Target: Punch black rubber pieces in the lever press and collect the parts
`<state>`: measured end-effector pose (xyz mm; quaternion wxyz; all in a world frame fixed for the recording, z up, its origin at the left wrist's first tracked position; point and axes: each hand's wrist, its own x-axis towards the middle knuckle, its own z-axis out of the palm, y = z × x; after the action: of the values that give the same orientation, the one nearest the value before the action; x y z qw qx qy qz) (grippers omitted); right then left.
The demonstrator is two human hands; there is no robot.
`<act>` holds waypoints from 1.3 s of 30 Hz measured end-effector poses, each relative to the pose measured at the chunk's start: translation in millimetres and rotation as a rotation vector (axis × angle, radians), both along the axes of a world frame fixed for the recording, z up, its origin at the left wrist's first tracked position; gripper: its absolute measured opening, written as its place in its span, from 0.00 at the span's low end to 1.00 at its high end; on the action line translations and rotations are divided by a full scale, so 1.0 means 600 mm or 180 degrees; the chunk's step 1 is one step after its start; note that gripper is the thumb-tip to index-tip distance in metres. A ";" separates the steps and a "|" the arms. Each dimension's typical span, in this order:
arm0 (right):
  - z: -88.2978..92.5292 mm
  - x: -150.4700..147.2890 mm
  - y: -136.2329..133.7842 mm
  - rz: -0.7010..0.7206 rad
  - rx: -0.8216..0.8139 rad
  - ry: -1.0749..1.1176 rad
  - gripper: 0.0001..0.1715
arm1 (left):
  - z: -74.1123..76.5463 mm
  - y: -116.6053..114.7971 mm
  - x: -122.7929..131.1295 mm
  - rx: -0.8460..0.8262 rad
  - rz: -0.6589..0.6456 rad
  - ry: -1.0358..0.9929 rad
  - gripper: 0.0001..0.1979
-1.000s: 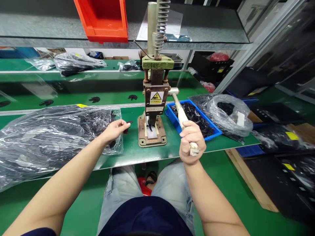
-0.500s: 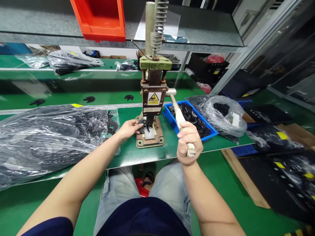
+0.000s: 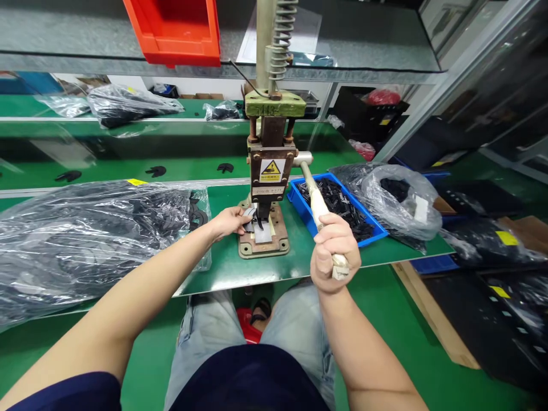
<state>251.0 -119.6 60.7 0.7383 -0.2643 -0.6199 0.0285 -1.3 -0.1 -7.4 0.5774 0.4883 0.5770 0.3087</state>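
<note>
A hand-operated arbor press [image 3: 268, 171] stands on the green bench in front of me. My left hand [image 3: 231, 222] is closed on a flat black curved plastic part [image 3: 249, 219], pinching its left edge beside the ram. The part lies at the press base [image 3: 280, 231], its far side hidden behind the ram [image 3: 264, 211]. A bare metal plate [image 3: 262, 233] shows in front of it. My right hand [image 3: 335, 248] is wrapped round the lever handle [image 3: 315, 200], which is covered in pale wrapping and slants down toward me from the press's right side.
A blue tray [image 3: 379, 233] of small black pieces sits right of the press. A large plastic bag [image 3: 98, 240] of black parts covers the left bench. Several black curved parts [image 3: 156, 171] lie on the strip behind. An orange-red bin [image 3: 184, 51] rests on the shelf above.
The view has shifted slightly. The black part at the ram now catches the light and looks tilted differently in my left hand. My right hand remains on the lever, in nearly the same position.
</note>
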 end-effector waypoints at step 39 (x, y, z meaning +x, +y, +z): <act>0.029 -0.001 0.002 -0.0076 0.0114 -0.0097 0.11 | 0.012 0.014 -0.008 -0.0731 -0.0441 -0.0389 0.14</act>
<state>250.1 -118.3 78.0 0.7336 -0.2588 -0.6283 0.0045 -5.9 8.1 -0.4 0.6835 0.4379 0.5371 0.2292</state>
